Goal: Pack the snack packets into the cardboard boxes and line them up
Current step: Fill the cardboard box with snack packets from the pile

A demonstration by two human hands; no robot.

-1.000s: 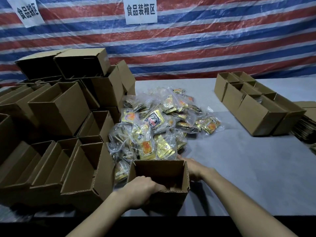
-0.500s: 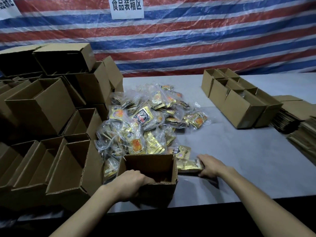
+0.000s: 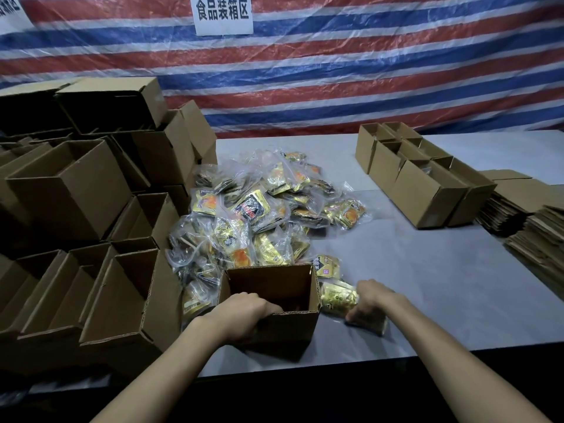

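Observation:
An open cardboard box (image 3: pixel 300 326) stands at the table's near edge. My left hand (image 3: pixel 244 312) grips its near rim, fingers curled over into the box. Just right of the box my right hand (image 3: pixel 370 300) holds a gold snack packet (image 3: pixel 337 297) low over the table. Behind the box lies a heap of snack packets (image 3: pixel 259 215) in clear and gold wrappers.
Many open cardboard boxes (image 3: pixel 76 190) are stacked on the left. A row of boxes (image 3: pixel 427 190) stands at the right rear of the grey table (image 3: pixel 427 285). Flat cardboard sheets (image 3: pixel 534 227) are piled at the far right. A striped tarp hangs behind.
My right hand moved from behind the box to its right side and drew a gold packet toward me. My left hand stays on the box rim.

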